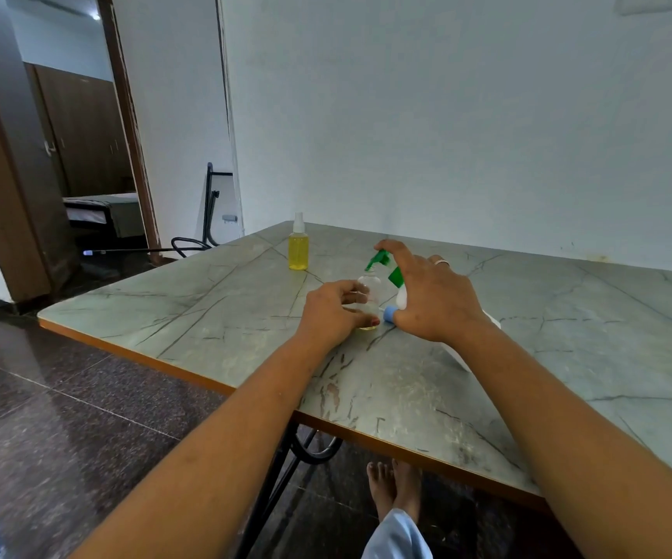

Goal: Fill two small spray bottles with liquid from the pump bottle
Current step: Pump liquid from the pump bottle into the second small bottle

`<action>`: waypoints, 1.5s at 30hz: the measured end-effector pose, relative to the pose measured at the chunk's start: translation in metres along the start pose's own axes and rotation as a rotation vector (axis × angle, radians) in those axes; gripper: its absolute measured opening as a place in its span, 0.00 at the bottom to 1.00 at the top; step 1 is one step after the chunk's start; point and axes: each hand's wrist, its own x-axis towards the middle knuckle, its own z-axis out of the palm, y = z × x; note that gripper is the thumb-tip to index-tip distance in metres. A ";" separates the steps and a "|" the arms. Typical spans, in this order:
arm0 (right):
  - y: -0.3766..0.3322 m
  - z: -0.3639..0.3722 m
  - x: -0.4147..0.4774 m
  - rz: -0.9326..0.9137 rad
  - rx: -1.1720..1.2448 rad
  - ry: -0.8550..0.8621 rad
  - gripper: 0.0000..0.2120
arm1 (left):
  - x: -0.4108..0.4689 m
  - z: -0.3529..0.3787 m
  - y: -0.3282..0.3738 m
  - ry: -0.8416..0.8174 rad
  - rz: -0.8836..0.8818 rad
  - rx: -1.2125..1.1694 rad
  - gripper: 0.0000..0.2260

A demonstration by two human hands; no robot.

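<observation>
Left hand point(336, 312) curls its fingers round the small clear spray bottle point(371, 292) and holds it upright on the surface point(205, 300), its uncapped mouth just under the spout. Only a thin yellow layer shows at the bottle's bottom, so by the look of it this fill has barely begun.

Right hand point(431, 300) arches over the pump bottle point(402, 298), the index finger point(400, 252) lying on top of the green pump head point(382, 259) and the thumb low on the near side, so the hand is clasping the pump. Most of the white body is hidden under the wrist. It seems to lean toward the left hand, though that cannot be told for sure.

The main risk is aim. The mouth is narrow, and the spout sits at its edge rather than plainly inside it. A stroke could send liquid down the outside of the glass-clear wall, onto the left fingers and the surface. Wet fingers would loosen the hold on a light, nearly empty bottle, which a nudge from the spout could then tip.

A hard press on a leaning pump bottle could also make its base skid.

A blue cap point(389, 314) lies just beside the right thumb, and whether they touch is unclear; a shift of that thumb could knock it away.

The filled yellow spray bottle point(298, 250) stands well beyond the left hand, apart from all this.
</observation>
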 end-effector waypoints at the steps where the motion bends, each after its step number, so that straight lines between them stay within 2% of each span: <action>1: 0.000 0.000 0.000 0.007 0.015 0.001 0.40 | 0.000 0.000 0.001 -0.003 0.003 0.007 0.24; 6: -0.003 0.000 0.002 0.017 0.037 0.004 0.38 | -0.001 0.000 0.002 -0.005 -0.003 0.012 0.24; 13: -0.002 -0.001 0.000 -0.001 -0.011 -0.007 0.42 | -0.003 -0.002 0.001 0.003 0.002 -0.014 0.24; 22: -0.002 0.001 0.001 0.006 0.006 0.016 0.39 | -0.002 -0.001 0.002 -0.006 0.005 0.013 0.23; 31: 0.000 0.003 0.002 0.000 -0.040 0.004 0.51 | -0.001 -0.002 0.002 -0.009 -0.009 0.013 0.24; 38: 0.001 0.001 0.002 0.006 0.032 -0.009 0.40 | -0.002 -0.001 0.004 -0.018 -0.021 0.026 0.25; 45: -0.002 0.002 0.002 0.000 0.003 -0.001 0.40 | -0.002 -0.002 0.004 -0.014 -0.024 0.028 0.24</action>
